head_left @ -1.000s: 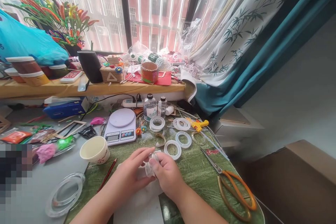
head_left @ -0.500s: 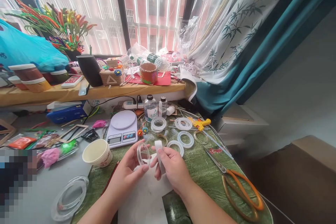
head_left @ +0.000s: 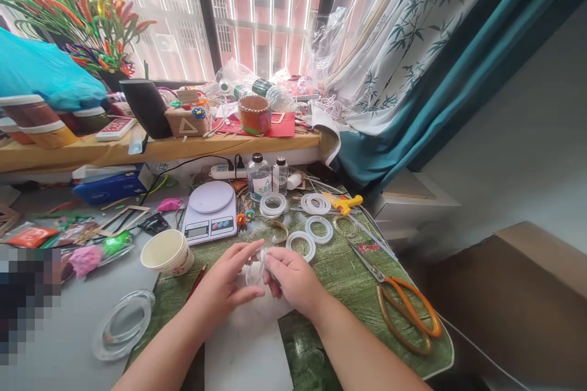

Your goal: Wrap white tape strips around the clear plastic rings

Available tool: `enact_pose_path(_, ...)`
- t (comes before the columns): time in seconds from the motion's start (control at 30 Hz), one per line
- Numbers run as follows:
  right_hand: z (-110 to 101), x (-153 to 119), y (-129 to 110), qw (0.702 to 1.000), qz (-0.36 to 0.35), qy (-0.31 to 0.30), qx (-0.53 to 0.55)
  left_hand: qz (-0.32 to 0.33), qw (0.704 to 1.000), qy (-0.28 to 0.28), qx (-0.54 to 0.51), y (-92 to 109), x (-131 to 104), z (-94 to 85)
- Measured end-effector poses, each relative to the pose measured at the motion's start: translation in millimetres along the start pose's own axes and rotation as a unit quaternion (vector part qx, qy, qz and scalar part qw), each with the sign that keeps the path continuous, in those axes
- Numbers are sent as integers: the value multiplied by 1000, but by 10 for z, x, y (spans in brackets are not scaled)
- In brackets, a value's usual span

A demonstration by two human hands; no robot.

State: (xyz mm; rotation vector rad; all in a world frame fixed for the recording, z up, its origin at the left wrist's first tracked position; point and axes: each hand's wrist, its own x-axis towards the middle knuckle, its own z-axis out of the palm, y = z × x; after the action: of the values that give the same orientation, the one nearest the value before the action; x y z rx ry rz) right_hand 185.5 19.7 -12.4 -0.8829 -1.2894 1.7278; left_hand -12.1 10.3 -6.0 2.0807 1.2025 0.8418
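One clear ring (head_left: 255, 274) is held in the half-curled left hand (head_left: 226, 281) and touched by the narrowly pinched right hand (head_left: 296, 281).

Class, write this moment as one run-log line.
left hand: holds clear ring | right hand: at ring, grip unclear | below: white sheet | rightward: orange-handled scissors

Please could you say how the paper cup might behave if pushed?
The paper cup is probably light, given its thin-looking rim. Its narrower base may let it tip, and its round sides could then roll.
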Motion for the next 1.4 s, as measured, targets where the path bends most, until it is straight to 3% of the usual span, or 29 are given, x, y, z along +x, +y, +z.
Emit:
enact_pose_path(0.2, 11, -57, -35, 999, -27, -41, 21, -13, 1000, 8, 25, 45, -14, 26)
enact_pose_path(0.3, 24, -48, -23, 999, -11, -31, 16, -3, 998, 15, 53, 61, -34, 33)
enact_pose_path(0.5, 20, -29, -23, 998, 0, -11, 57, 47, 994, -30, 91, 132, -40, 11)
enact_pose_path(0.6, 38, -63, -50, 1000, -18, 4, -4, 32, 996, -33, 72, 176, -26, -3)
enact_pose_path(0.73, 89, -135, -102, 980, -122, 37, -153, -2, 999, -32, 27, 190, -31, -10)
enact_pose_path(0.8, 113, -149, -114, 973, -142, 38, -178, -12, 999, -28, 10, 177, -45, 0)
enact_pose_path(0.87, 130, -141, -111, 979, -130, 35, -153, -16, 1000, -21, 16, 166, -62, 18)
enact_pose_path(1.07, 126, -68, -48, 997, -51, 19, 51, -20, 998, -12, 62, 201, -80, 75)
enact_pose_path(1.17, 109, -55, -22, 997, -20, 17, 76, -23, 998, -22, 51, 227, -67, 71)
enact_pose_path(1.3, 101, -94, -35, 996, -73, 35, -44, -41, 999, -32, 5, 254, -61, 43)
enact_pose_path(1.4, 100, -145, -60, 966, -136, 45, -215, -43, 998, -29, -24, 269, -68, 36)
